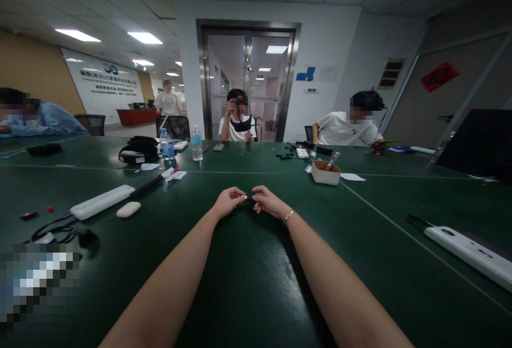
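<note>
Left hand (pixel 229 200): bare, no ring or watch visible | Left forearm: bare, no sleeve in view | Right hand (pixel 269 202): bare | Right wrist: thin silver-coloured bracelet (pixel 288 216) | Right forearm: bare, no sleeve in view

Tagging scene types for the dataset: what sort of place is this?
Likely an office meeting room: a long green table with people seated at its far side, a glass double door behind them, and a reception desk beneath a wall logo. Both hands pinch a small dark object.
</note>
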A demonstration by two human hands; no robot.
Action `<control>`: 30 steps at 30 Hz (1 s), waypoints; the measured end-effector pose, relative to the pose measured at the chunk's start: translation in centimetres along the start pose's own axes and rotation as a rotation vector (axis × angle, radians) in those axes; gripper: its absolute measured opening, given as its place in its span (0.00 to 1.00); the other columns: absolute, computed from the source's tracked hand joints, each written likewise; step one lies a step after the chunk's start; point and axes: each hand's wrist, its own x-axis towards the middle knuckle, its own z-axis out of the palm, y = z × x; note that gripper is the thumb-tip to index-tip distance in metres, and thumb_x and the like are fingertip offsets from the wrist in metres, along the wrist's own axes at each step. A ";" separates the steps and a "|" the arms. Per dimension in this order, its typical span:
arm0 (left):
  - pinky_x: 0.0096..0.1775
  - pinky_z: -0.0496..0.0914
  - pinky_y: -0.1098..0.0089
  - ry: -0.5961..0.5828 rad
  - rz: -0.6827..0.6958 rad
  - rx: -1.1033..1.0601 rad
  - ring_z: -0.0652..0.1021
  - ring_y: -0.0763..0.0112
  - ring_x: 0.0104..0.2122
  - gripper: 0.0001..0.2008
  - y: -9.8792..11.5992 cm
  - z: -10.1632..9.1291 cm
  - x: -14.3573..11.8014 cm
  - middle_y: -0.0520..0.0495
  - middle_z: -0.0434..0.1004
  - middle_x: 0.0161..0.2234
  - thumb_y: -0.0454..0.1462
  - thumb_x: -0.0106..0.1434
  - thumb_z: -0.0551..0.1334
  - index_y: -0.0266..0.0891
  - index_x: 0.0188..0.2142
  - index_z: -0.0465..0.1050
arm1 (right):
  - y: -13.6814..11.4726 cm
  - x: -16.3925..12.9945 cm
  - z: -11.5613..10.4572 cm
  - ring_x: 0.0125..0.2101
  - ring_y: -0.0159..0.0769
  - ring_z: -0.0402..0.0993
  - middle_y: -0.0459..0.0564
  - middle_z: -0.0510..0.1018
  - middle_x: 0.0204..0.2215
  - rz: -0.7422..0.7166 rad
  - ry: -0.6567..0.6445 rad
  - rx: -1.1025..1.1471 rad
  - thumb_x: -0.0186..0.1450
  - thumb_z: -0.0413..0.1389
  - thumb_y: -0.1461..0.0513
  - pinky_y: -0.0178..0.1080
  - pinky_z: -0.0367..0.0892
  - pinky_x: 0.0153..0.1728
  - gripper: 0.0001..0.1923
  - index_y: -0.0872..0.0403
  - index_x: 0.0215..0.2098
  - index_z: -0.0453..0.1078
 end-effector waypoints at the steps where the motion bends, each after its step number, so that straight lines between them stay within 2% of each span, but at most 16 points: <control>1: 0.23 0.62 0.76 0.001 0.003 0.001 0.71 0.73 0.26 0.15 0.0 0.0 0.0 0.47 0.72 0.26 0.42 0.49 0.64 0.34 0.33 0.70 | 0.0 0.0 -0.1 0.19 0.26 0.72 0.41 0.69 0.29 -0.021 -0.013 0.016 0.54 0.60 0.68 0.29 0.69 0.17 0.24 0.51 0.43 0.53; 3: 0.23 0.62 0.76 0.001 0.006 0.003 0.71 0.73 0.26 0.15 0.0 0.0 0.0 0.47 0.72 0.26 0.43 0.49 0.64 0.34 0.33 0.70 | -0.1 -0.1 -0.2 0.20 0.27 0.73 0.41 0.68 0.30 -0.043 -0.029 0.043 0.51 0.62 0.70 0.30 0.71 0.19 0.29 0.49 0.44 0.51; 4: 0.23 0.61 0.76 -0.001 0.006 0.006 0.72 0.73 0.26 0.16 -0.1 0.0 0.0 0.47 0.72 0.26 0.43 0.50 0.63 0.34 0.33 0.69 | -0.1 -0.1 -0.2 0.19 0.27 0.73 0.41 0.69 0.29 -0.032 -0.030 0.044 0.53 0.61 0.68 0.30 0.70 0.19 0.27 0.50 0.44 0.51; 7: 0.23 0.61 0.76 -0.016 0.011 0.013 0.72 0.72 0.27 0.16 -0.2 -0.1 0.0 0.47 0.72 0.27 0.44 0.50 0.63 0.34 0.34 0.69 | 0.0 0.0 -0.1 0.17 0.28 0.71 0.43 0.70 0.24 0.023 -0.021 0.023 0.62 0.53 0.61 0.28 0.68 0.16 0.13 0.54 0.41 0.54; 9: 0.24 0.62 0.75 -0.037 0.025 0.012 0.72 0.72 0.28 0.16 -0.4 -0.1 0.1 0.46 0.72 0.28 0.43 0.50 0.63 0.35 0.34 0.70 | 0.0 0.1 -0.1 0.17 0.27 0.71 0.44 0.70 0.22 0.025 -0.022 0.015 0.63 0.52 0.64 0.27 0.67 0.16 0.09 0.55 0.40 0.56; 13: 0.26 0.63 0.75 -0.078 0.040 0.011 0.72 0.72 0.28 0.14 -0.5 -0.2 0.1 0.46 0.73 0.28 0.41 0.51 0.63 0.34 0.34 0.70 | 0.1 0.1 -0.1 0.19 0.26 0.71 0.43 0.71 0.23 -0.001 -0.065 0.016 0.57 0.55 0.72 0.27 0.69 0.19 0.15 0.56 0.40 0.59; 17: 0.27 0.64 0.74 -0.122 0.040 0.007 0.73 0.72 0.28 0.12 0.1 -0.1 -0.1 0.45 0.74 0.29 0.41 0.53 0.62 0.34 0.34 0.69 | 0.1 0.2 0.0 0.19 0.26 0.70 0.46 0.72 0.23 0.010 -0.056 -0.017 0.61 0.54 0.65 0.26 0.68 0.17 0.07 0.58 0.37 0.62; 24: 0.30 0.66 0.72 -0.194 -0.002 0.034 0.74 0.71 0.26 0.15 1.0 0.5 -0.4 0.44 0.75 0.27 0.43 0.57 0.58 0.34 0.39 0.63 | 0.1 0.0 -0.1 0.23 0.29 0.71 0.47 0.74 0.24 -0.026 -0.107 0.004 0.54 0.60 0.66 0.28 0.68 0.20 0.14 0.57 0.37 0.64; 26: 0.31 0.67 0.70 -0.201 -0.057 0.145 0.75 0.69 0.28 0.16 1.7 0.6 -0.3 0.42 0.75 0.29 0.44 0.60 0.55 0.33 0.42 0.62 | 0.1 -0.2 -0.2 0.23 0.29 0.71 0.47 0.74 0.24 -0.034 -0.106 0.037 0.53 0.61 0.65 0.29 0.68 0.21 0.15 0.56 0.38 0.64; 28: 0.35 0.67 0.65 -0.151 -0.090 0.388 0.75 0.62 0.33 0.19 3.6 1.0 -0.4 0.38 0.74 0.34 0.45 0.59 0.55 0.33 0.45 0.61 | 0.2 -0.3 -0.4 0.23 0.29 0.71 0.46 0.74 0.25 -0.042 -0.096 0.081 0.52 0.61 0.65 0.30 0.68 0.23 0.16 0.56 0.38 0.64; 30: 0.41 0.65 0.60 -0.029 0.026 0.690 0.72 0.54 0.42 0.22 7.0 1.8 -1.5 0.35 0.70 0.42 0.45 0.55 0.59 0.35 0.46 0.62 | 0.3 -0.2 -0.5 0.23 0.29 0.71 0.45 0.73 0.25 -0.055 -0.068 0.113 0.51 0.61 0.64 0.31 0.68 0.24 0.15 0.55 0.37 0.65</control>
